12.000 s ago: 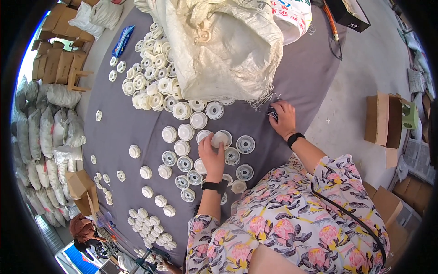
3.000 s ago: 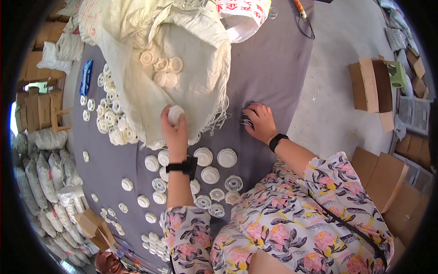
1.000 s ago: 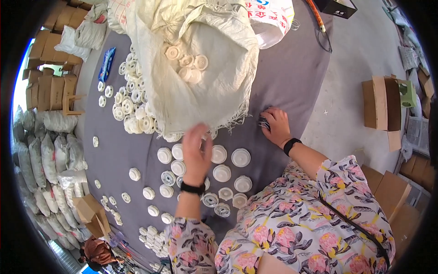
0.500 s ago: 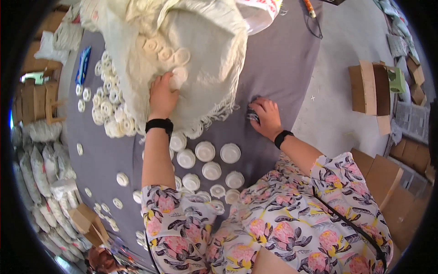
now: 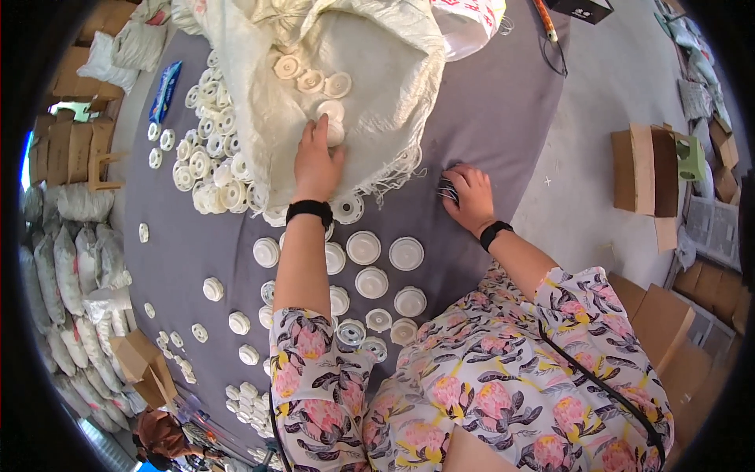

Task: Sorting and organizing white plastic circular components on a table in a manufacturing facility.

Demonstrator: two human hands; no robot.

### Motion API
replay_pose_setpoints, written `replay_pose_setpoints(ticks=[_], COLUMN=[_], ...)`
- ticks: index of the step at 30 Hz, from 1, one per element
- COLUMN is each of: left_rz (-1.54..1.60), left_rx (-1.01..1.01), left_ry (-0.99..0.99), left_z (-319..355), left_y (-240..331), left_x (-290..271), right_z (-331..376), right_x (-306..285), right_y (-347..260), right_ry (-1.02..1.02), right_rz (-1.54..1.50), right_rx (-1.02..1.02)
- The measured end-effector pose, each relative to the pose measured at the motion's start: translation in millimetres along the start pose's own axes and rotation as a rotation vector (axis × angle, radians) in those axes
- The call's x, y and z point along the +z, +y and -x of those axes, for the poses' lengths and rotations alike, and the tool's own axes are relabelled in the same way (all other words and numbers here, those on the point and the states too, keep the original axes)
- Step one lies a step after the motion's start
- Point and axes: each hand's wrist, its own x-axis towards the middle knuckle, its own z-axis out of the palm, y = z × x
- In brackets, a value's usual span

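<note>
My left hand (image 5: 317, 161) lies over the mouth of a pale woven sack (image 5: 377, 102), fingers stretched and thumb apart. Against its fingers rests a round white plastic piece (image 5: 335, 133), overlapping another white disc (image 5: 330, 110). Farther in, several cream ring-shaped discs (image 5: 311, 81) lie on the sack cloth. Closed on the grey-covered table, my right hand (image 5: 472, 193) grips a small dark bundle with light stripes (image 5: 447, 189); its exact kind is unclear. Between my arms sit several round white cap-like pieces (image 5: 371, 282), mostly apart from one another.
Left of the sack is a heap of white ringed discs (image 5: 224, 169), with a blue packet (image 5: 165, 92) beyond it. A white plastic bag (image 5: 468, 31) and an orange-handled tool (image 5: 545, 20) lie at the far side. An open carton (image 5: 645, 171) stands on the floor at right.
The whole view has shifted, so the table and sack appear farther right. My left hand has moved slightly, and a second white disc now shows beside its fingers. My right hand keeps its grip.
</note>
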Motion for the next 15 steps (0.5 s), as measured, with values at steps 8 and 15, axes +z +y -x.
replay_pose_setpoints(ticks=[8,15], left_rz=[0.232,1.016], left_rx=[-0.310,-0.588], left_ry=[0.060,0.245], left_z=[-14,145], left_y=[13,47], left_x=[-5,-74], right_z=[-4,-2], right_x=[2,3], right_y=[-4,5], right_ry=[-0.005,0.003], right_rz=[-0.001,-0.004], right_rx=[-0.008,-0.055])
